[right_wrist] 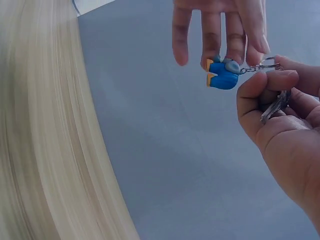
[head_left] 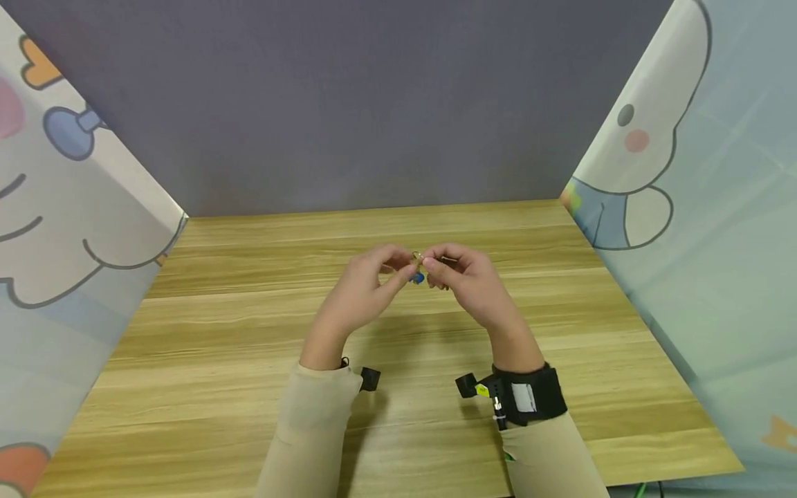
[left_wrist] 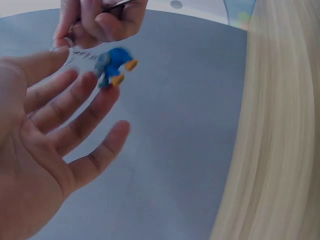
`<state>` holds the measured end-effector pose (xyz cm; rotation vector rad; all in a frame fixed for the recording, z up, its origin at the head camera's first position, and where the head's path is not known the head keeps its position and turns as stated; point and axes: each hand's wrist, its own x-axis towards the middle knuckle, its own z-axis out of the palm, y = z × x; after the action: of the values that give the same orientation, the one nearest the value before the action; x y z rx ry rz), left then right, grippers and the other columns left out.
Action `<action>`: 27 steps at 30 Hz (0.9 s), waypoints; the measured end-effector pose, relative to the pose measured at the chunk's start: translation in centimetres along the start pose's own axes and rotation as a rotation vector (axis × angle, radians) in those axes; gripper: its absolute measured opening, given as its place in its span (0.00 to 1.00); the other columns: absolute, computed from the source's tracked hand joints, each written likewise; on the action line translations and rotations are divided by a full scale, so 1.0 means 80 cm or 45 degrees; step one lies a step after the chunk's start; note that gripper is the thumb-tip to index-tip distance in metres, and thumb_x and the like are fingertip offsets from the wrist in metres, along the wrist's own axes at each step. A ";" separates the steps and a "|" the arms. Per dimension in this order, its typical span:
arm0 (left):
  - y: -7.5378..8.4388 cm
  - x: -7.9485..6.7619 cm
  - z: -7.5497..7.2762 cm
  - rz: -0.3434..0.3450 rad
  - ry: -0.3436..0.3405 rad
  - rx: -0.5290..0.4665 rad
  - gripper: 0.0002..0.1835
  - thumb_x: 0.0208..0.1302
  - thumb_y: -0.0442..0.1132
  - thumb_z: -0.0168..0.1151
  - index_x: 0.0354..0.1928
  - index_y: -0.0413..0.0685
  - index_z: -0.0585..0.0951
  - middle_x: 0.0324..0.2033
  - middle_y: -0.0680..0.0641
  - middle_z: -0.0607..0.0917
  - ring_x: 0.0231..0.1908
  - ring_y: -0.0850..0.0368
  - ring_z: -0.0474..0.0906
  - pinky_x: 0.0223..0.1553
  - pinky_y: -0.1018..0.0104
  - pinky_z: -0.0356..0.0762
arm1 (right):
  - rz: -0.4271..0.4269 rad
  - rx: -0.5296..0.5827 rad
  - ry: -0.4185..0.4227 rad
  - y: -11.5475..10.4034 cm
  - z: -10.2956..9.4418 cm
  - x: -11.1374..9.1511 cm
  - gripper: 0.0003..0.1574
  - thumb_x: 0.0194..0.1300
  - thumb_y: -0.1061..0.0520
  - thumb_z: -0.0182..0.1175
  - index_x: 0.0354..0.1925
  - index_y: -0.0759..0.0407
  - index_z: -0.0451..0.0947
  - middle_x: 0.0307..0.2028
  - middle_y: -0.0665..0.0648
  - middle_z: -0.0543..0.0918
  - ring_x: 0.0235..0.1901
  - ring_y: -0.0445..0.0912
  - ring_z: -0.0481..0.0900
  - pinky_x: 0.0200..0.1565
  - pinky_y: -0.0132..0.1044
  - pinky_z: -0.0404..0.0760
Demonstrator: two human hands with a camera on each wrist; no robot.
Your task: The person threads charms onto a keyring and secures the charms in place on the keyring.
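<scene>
A keychain hangs between both hands above the table. Its small blue figure (right_wrist: 223, 80) has orange feet and a grey part, and a short chain joins it to a metal split ring (right_wrist: 270, 60). My left hand (head_left: 367, 287) pinches the ring near the thumb tip, its other fingers spread loosely beside the figure. From the other side, my right hand (head_left: 476, 283) pinches the ring between thumb and forefinger. A flat silvery metal piece (right_wrist: 274, 107), perhaps a key, lies within the right hand's curled fingers; those fingers partly hide it.
Below the hands is a wood-grain table (head_left: 249, 332). A grey panel (head_left: 373, 104) rises along its far edge, and cartoon-printed sheets (head_left: 647, 152) stand at both sides. Each wrist carries a small black camera; the right one sits on a black strap (head_left: 542, 394).
</scene>
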<state>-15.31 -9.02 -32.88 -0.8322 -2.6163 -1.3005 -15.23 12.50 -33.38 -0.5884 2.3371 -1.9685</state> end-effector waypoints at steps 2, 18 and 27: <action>-0.001 0.002 0.003 -0.019 0.033 -0.060 0.15 0.81 0.44 0.60 0.61 0.45 0.83 0.50 0.48 0.89 0.52 0.53 0.87 0.60 0.52 0.85 | -0.004 0.040 -0.003 0.001 0.001 0.000 0.12 0.80 0.61 0.58 0.50 0.72 0.80 0.33 0.54 0.79 0.32 0.46 0.77 0.37 0.34 0.78; -0.002 0.000 0.001 -0.029 0.017 -0.204 0.10 0.81 0.43 0.60 0.48 0.48 0.88 0.40 0.48 0.91 0.40 0.57 0.84 0.49 0.55 0.84 | -0.268 -0.567 0.127 -0.005 0.013 -0.002 0.07 0.77 0.59 0.64 0.46 0.59 0.88 0.37 0.56 0.85 0.28 0.46 0.71 0.32 0.33 0.72; -0.008 -0.004 0.008 -0.077 -0.018 -0.581 0.12 0.83 0.38 0.56 0.51 0.39 0.87 0.38 0.43 0.87 0.43 0.55 0.85 0.57 0.58 0.85 | 0.082 -0.130 0.356 -0.007 0.033 -0.001 0.10 0.74 0.57 0.68 0.44 0.63 0.90 0.35 0.59 0.87 0.32 0.47 0.78 0.36 0.31 0.79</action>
<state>-15.29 -8.96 -33.81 -0.8184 -2.4004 -1.9550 -14.34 9.97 -33.40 -0.2500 2.5905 -2.0291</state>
